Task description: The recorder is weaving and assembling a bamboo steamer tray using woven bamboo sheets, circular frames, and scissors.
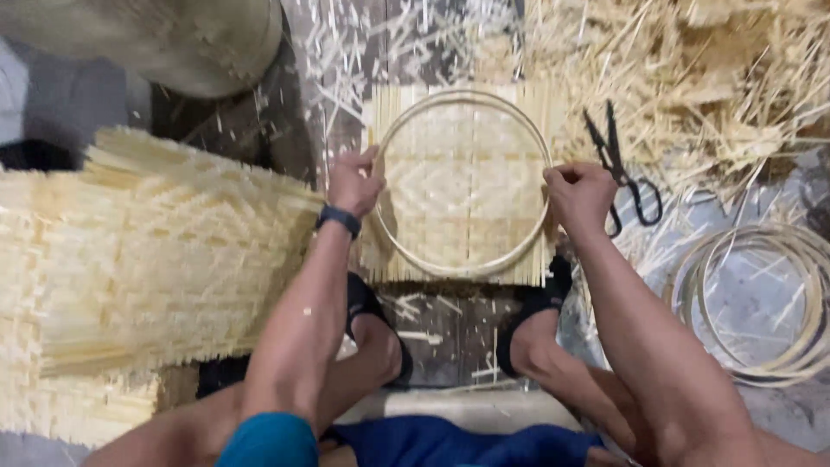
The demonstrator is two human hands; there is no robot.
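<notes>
A square woven bamboo mat [462, 186] lies on the floor between my feet. A round bamboo hoop [406, 251] rests on top of it. My left hand [354, 182] pinches the hoop's left rim, with a dark band on that wrist. My right hand [577, 195] grips the hoop's right rim. Both feet in black sandals sit at the mat's near edge.
A tall stack of woven bamboo mats [147, 259] fills the left. Black scissors [624, 173] lie right of the mat. Several bamboo hoops [761, 303] are piled at the right. Loose bamboo shavings [692, 78] cover the top right. A pale sack [164, 43] sits top left.
</notes>
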